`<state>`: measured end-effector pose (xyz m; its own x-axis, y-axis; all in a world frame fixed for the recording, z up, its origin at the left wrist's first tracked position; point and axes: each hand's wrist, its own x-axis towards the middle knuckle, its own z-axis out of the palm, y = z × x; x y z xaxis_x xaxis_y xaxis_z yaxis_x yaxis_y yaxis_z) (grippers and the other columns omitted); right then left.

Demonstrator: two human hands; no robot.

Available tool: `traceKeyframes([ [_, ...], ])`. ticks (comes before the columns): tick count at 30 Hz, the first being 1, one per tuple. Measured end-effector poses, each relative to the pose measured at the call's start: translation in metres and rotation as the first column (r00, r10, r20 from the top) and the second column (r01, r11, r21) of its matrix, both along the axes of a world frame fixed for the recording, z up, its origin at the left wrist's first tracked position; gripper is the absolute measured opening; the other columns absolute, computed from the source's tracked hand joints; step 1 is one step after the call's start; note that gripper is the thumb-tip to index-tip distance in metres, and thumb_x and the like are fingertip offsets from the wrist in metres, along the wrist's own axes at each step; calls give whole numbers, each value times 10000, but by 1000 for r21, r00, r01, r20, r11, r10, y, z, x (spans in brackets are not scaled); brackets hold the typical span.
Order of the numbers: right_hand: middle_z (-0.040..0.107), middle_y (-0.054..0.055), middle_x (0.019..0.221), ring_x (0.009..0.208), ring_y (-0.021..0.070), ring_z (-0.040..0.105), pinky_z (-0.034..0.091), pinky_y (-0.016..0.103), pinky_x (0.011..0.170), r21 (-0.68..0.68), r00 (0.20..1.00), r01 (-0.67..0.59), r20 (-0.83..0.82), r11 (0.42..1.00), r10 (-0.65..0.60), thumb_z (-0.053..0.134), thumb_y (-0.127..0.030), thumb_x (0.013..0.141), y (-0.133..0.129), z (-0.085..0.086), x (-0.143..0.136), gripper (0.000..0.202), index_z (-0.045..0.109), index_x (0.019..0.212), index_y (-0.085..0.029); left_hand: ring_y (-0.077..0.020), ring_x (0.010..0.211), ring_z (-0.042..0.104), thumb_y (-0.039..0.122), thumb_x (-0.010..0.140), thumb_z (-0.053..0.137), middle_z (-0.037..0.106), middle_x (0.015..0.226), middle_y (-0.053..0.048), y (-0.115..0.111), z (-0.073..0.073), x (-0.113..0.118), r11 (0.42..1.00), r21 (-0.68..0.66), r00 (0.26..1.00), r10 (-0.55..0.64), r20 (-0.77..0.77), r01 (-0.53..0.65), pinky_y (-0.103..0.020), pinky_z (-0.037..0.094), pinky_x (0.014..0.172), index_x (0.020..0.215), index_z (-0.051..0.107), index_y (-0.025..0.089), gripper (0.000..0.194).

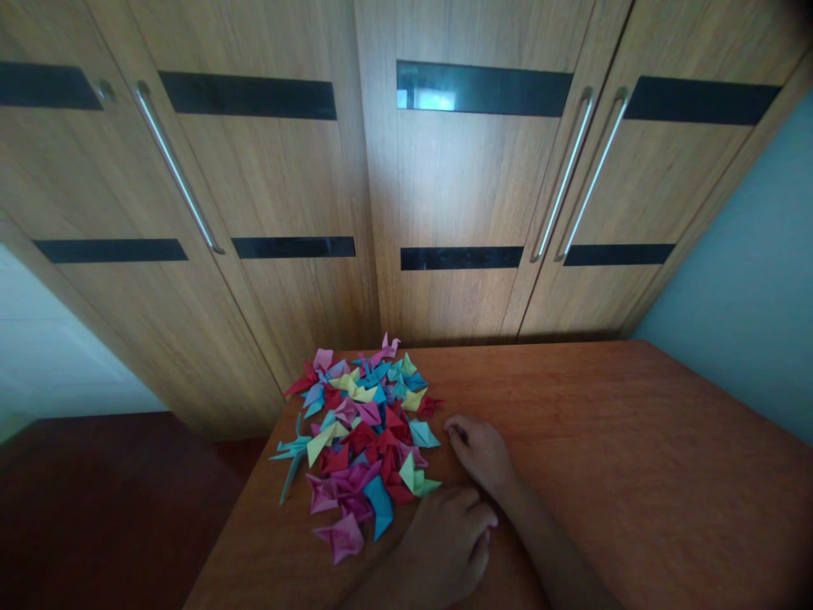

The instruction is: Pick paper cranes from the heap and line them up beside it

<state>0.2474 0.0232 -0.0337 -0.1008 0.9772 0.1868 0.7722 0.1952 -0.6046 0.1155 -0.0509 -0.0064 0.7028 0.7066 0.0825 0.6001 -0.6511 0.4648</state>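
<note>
A pile of folded paper origami pieces lies on the left part of the wooden table. They are red, pink, blue, yellow and green, and several look like cranes. My left hand is at the table's near side, just right of the pile's lower edge, its fingers curled in. Farther forward, my right hand rests on the tabletop, closed loosely, close to a pale blue paper piece at the pile's right edge. No paper shows in either hand. The undersides of the fingers are hidden.
Behind the table stands a wooden wardrobe with black strips and long metal handles. A pale blue wall borders the right side. Dark floor lies beyond the table's left edge.
</note>
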Motion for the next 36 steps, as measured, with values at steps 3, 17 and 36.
traceKeyframes([
  [3,693,8,884,834,145,620,410,215,752,5,1000,-3,-7,1000,3,426,-200,826,0,0,0,234,653,868,-238,-163,829,586,146,799,501,615,874,10,0,1,0,1000,5,1000,-5,-5,5,-273,430,736,887,571,241,147],
  [17,691,10,884,841,149,620,420,218,760,3,1000,-1,-19,1000,1,420,-204,836,0,-1,1,233,649,859,-237,-154,816,586,141,790,507,610,869,19,1,2,0,1000,4,1000,-2,-8,2,-267,428,726,892,566,247,158],
  [36,691,19,904,848,152,619,422,219,763,-1,1000,-19,-24,1000,19,411,-189,841,-3,2,3,253,655,896,-229,-153,819,588,131,801,485,619,883,16,1,3,0,1000,-7,1000,3,-8,-3,-266,434,734,911,575,251,186],
])
